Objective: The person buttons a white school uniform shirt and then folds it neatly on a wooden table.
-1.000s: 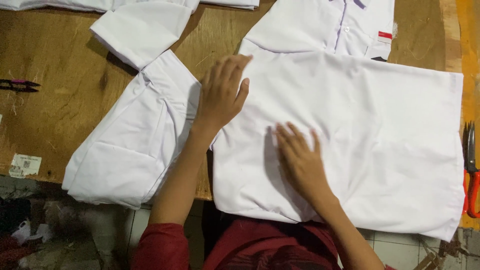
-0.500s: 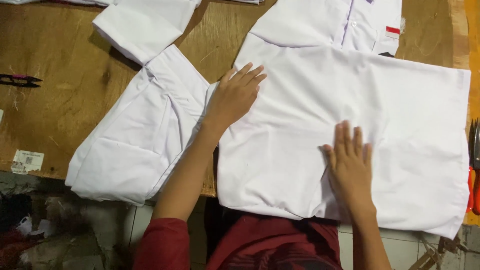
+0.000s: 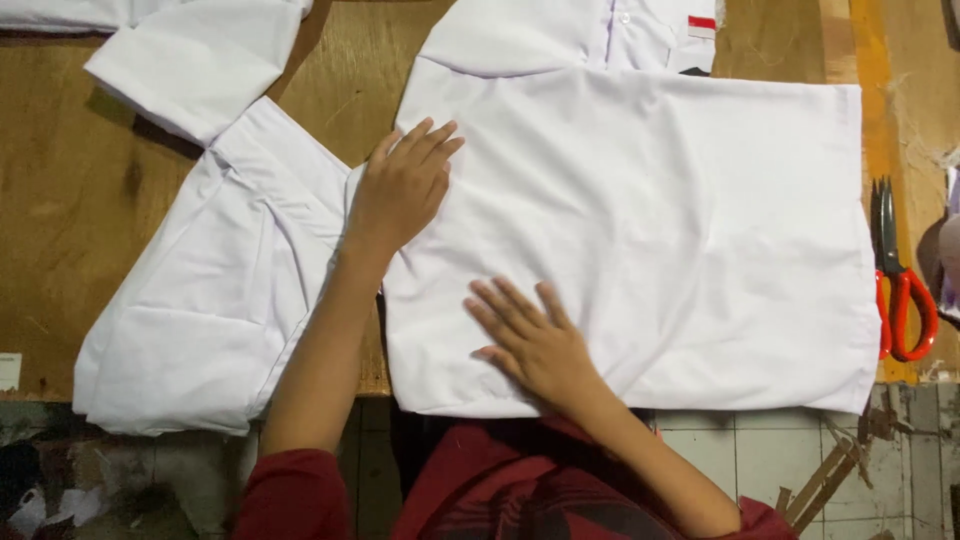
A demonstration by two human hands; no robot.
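Hands, left hand (image 3: 400, 190) and right hand (image 3: 530, 335), lie open and flat on the mostly folded white shirt (image 3: 700, 230); its sleeve (image 3: 220, 290) at 9 o'clock looks unfolded.

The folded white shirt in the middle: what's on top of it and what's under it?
Both hands lie flat on the folded white shirt: left hand near its left edge, right hand near the front edge. Under it, only the wooden table shows around it; anything beneath is covered.

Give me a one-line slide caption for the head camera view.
Both hands, left hand and right hand, lie flat on a folded white shirt on a wooden table, red-handled scissors alongside.
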